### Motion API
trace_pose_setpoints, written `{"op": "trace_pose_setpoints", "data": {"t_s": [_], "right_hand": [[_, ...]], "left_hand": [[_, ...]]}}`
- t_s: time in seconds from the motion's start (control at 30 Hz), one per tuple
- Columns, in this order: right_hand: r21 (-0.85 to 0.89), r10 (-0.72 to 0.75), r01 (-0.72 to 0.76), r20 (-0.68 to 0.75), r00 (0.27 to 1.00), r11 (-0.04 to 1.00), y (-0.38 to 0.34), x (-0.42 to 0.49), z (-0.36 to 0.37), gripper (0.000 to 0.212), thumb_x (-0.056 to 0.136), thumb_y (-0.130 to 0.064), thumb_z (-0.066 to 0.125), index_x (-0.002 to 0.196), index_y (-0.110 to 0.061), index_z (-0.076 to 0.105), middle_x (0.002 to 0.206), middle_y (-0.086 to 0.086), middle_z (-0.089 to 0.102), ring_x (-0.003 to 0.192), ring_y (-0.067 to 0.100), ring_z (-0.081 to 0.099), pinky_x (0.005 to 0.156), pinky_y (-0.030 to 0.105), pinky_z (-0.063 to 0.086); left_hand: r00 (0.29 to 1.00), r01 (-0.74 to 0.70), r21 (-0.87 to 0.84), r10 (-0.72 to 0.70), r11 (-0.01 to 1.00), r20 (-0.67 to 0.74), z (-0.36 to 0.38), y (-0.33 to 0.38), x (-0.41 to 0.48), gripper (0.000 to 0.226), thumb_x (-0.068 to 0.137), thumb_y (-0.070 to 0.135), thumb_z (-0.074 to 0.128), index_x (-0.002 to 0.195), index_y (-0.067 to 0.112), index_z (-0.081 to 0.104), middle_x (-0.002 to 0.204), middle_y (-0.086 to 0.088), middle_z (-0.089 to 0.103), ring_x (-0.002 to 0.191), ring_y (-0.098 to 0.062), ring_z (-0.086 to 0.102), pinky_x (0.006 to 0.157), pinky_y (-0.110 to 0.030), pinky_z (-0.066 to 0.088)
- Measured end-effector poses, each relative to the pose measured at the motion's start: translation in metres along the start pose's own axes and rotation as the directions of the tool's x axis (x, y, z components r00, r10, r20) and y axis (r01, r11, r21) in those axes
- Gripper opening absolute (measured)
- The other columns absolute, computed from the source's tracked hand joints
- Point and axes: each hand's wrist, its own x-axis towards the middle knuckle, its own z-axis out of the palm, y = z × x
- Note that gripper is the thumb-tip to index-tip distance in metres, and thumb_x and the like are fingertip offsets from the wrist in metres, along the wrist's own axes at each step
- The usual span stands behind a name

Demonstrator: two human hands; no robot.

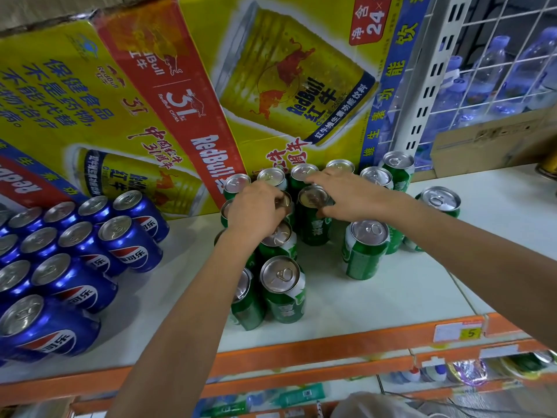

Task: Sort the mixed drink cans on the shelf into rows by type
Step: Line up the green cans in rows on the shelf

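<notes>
left grip (256, 209) curled over a green can (284, 203), right grip (346, 194) pinching the rim of the next can (315, 227); both upright on shelf (391, 297), directly beneath, side by side; blue cans (90, 251) well apart, leftward.

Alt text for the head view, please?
Left hand and right hand each grip a can top among green cans on a white shelf. Blue cans stand in rows at left, a yellow carton behind.
</notes>
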Motion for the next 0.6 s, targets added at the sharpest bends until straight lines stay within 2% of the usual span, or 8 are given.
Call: {"op": "trace_pose_setpoints", "data": {"t_s": [0.1,0.2,0.3,0.4,0.5,0.6], "right_hand": [[-0.029,0.011,-0.012,-0.028,1.000,1.000,0.000,-0.017,-0.007,0.060,0.086,-0.036,0.065,0.138,-0.022,0.040,0.128,0.010,0.049,0.117,0.028,0.048,0.093,0.038,0.043],[-0.112,0.059,-0.058,0.006,0.998,0.992,0.004,-0.037,-0.018,0.045,0.087,-0.046,0.060,0.122,-0.018,0.054,0.110,0.005,0.059,0.103,0.024,0.054,0.083,0.036,0.047],[-0.239,0.156,-0.130,0.090,0.984,0.962,0.009,-0.055,-0.020,0.052,0.084,-0.060,0.054,0.114,-0.018,0.056,0.099,0.005,0.057,0.092,0.024,0.052,0.072,0.033,0.045],[-0.296,0.175,-0.123,0.156,0.972,0.947,0.011,-0.062,-0.015,0.053,0.079,-0.066,0.055,0.102,-0.018,0.055,0.095,0.003,0.057,0.085,0.022,0.050,0.067,0.031,0.040],[-0.198,0.121,-0.088,0.161,0.979,0.976,0.011,-0.063,-0.011,0.047,0.079,-0.054,0.064,0.109,-0.020,0.056,0.105,0.003,0.059,0.095,0.024,0.053,0.073,0.032,0.044],[-0.147,-0.001,0.029,0.183,0.983,0.989,0.009,-0.065,-0.014,0.046,0.080,-0.027,0.070,0.122,-0.030,0.054,0.115,-0.002,0.055,0.111,0.020,0.049,0.087,0.035,0.045]], "left_hand": [[1.000,-0.015,-0.038,0.016,0.999,0.025,-0.005,-0.001,-0.004,0.031,0.088,0.034,0.060,0.115,0.021,0.065,0.117,-0.006,0.060,0.108,-0.024,0.054,0.080,-0.033,0.043],[0.999,-0.023,-0.058,0.021,0.998,-0.036,-0.008,0.000,-0.016,0.032,0.087,0.037,0.061,0.115,0.022,0.064,0.117,-0.007,0.059,0.106,-0.025,0.054,0.083,-0.036,0.046],[1.000,-0.023,-0.046,0.024,0.999,0.011,-0.013,0.002,-0.027,0.035,0.086,0.042,0.062,0.117,0.024,0.063,0.118,-0.008,0.059,0.107,-0.028,0.055,0.090,-0.043,0.047],[0.997,-0.017,-0.035,0.020,0.999,0.079,-0.012,0.002,-0.034,0.034,0.085,0.044,0.063,0.113,0.025,0.067,0.121,-0.007,0.058,0.111,-0.026,0.054,0.093,-0.043,0.044],[0.997,-0.024,-0.045,0.027,0.999,0.065,-0.010,0.003,-0.037,0.032,0.085,0.042,0.062,0.109,0.022,0.070,0.118,-0.006,0.060,0.108,-0.024,0.056,0.091,-0.042,0.045],[0.997,-0.043,-0.008,0.043,0.999,0.063,-0.011,0.005,-0.039,0.034,0.087,0.042,0.060,0.111,0.021,0.070,0.117,-0.008,0.061,0.107,-0.026,0.057,0.089,-0.040,0.046]]}}
